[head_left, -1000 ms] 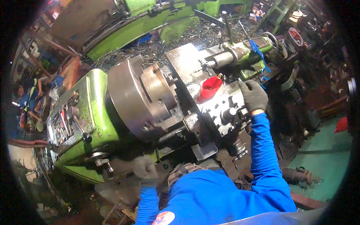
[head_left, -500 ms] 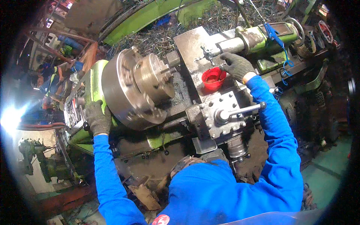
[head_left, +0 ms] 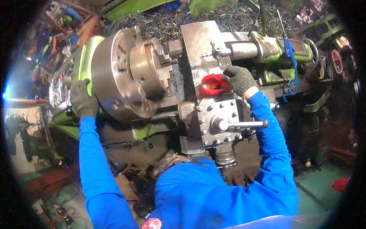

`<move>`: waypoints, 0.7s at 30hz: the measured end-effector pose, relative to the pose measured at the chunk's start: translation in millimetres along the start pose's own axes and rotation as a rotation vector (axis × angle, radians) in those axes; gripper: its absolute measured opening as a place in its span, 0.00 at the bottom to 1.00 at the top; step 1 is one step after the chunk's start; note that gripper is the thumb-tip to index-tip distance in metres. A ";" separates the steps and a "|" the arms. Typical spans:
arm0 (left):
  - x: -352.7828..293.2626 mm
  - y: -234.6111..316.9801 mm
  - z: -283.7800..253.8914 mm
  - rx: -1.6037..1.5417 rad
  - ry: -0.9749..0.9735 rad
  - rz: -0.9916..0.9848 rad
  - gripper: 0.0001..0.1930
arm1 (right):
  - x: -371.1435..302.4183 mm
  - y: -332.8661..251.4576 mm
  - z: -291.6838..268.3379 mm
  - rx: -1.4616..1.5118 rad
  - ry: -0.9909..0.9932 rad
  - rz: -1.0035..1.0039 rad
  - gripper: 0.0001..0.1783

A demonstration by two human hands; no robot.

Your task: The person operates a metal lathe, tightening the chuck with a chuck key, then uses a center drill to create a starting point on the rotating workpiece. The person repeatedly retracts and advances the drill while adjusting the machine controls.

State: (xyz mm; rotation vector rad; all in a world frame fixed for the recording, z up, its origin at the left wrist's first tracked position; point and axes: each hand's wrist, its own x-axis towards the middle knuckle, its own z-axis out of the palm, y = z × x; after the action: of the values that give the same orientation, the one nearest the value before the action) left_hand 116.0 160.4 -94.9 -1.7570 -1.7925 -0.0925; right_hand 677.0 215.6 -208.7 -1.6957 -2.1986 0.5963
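My left hand (head_left: 84, 100), in a dark grey knit glove, lies on the green headstock (head_left: 88, 57) beside the large steel lathe chuck (head_left: 110, 74). Its fingers rest on the housing, close to a black-knobbed lever (head_left: 69, 111). A smaller steel chuck (head_left: 145, 68) with stepped jaws sits in front of the large one. My right hand (head_left: 241, 81), gloved alike, is closed at the right rim of a red plastic cup (head_left: 206, 91) on the carriage. What its fingertips pinch is too small to make out. Behind the cup, a drill bit (head_left: 206, 55) sticks out of a drill chuck (head_left: 216, 53) in the tailstock.
A bolted tool post (head_left: 207, 131) with a long clamping handle (head_left: 246, 124) stands just before the cup. Curly metal chips (head_left: 158, 30) lie heaped behind the lathe. Blue cord (head_left: 289, 53) hangs from the tailstock (head_left: 268, 47). Wood scraps (head_left: 126, 187) litter the floor near my body.
The whole view has shifted and turned slightly, so the lathe sits further left. My left hand stays on the headstock, and my right hand remains at the red cup's rim.
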 end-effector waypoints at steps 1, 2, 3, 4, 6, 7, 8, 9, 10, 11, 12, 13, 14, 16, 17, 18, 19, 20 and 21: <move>0.8 -1.1 5.0 -0.006 0.051 0.012 0.18 | -1.3 2.6 -0.6 -0.001 0.003 0.001 0.17; -0.6 -0.7 4.7 -0.025 0.043 -0.004 0.18 | -5.2 2.5 -3.5 0.018 -0.004 0.007 0.17; -1.8 1.9 1.1 -0.049 0.041 -0.023 0.17 | -7.4 2.3 -4.1 0.027 0.018 0.003 0.17; 0.5 5.5 0.2 -0.070 0.036 -0.028 0.17 | -11.3 3.6 -4.3 0.046 0.039 0.009 0.17; -0.5 -0.1 10.6 -0.108 0.064 -0.018 0.17 | -17.4 -4.9 -12.3 0.101 0.045 0.052 0.16; 0.5 -1.6 8.8 -0.106 0.068 -0.012 0.16 | -18.9 -13.2 -18.8 0.117 0.045 0.065 0.16; 0.1 -2.4 9.2 -0.104 0.071 -0.005 0.16 | -21.1 -16.5 -22.6 0.131 0.045 0.078 0.16; -1.1 -5.9 12.9 -0.108 0.084 0.004 0.16 | -23.6 -16.4 -21.9 0.140 0.124 0.025 0.15; -2.0 -5.7 14.4 -0.108 0.085 0.002 0.16 | -23.7 -15.4 -21.5 0.159 0.168 0.003 0.14; -2.9 -4.8 15.1 -0.107 0.087 -0.001 0.16 | -23.5 -13.8 -21.1 0.179 0.211 -0.019 0.12; -1.0 -4.1 13.6 -0.102 0.091 0.007 0.16 | -24.4 -10.8 -17.9 0.208 0.260 -0.036 0.11; 0.0 -0.4 12.1 -0.164 0.024 -0.065 0.22 | -21.3 -4.2 -11.2 0.158 0.252 -0.127 0.09; -1.9 -0.6 12.9 -0.151 0.028 -0.062 0.22 | -21.2 0.0 -11.7 -0.047 0.078 -0.108 0.13; -1.3 -3.8 13.4 -0.125 0.044 -0.051 0.22 | -18.2 8.8 7.3 0.045 0.095 -0.203 0.15; -0.5 -5.4 14.1 -0.109 0.064 -0.028 0.19 | -19.6 16.0 15.3 0.097 0.080 -0.123 0.16; -1.4 -6.9 15.4 -0.092 0.081 -0.004 0.16 | -18.8 16.2 14.1 0.054 0.098 -0.176 0.14; -2.2 -7.8 16.5 -0.075 0.098 0.020 0.15 | -16.9 15.3 11.0 0.011 0.116 -0.229 0.13; -3.3 -8.0 17.5 -0.072 0.089 0.015 0.15 | -15.9 14.7 8.6 -0.031 0.133 -0.282 0.12; -3.7 -9.2 18.0 -0.068 0.082 0.007 0.15 | -16.6 13.0 7.5 0.095 0.167 -0.155 0.11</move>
State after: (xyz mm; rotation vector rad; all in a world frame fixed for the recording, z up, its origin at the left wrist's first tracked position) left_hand 100.4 164.3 -107.8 -1.7804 -1.7428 -0.2218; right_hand 688.6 201.4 -221.4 -1.4566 -2.1236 0.4929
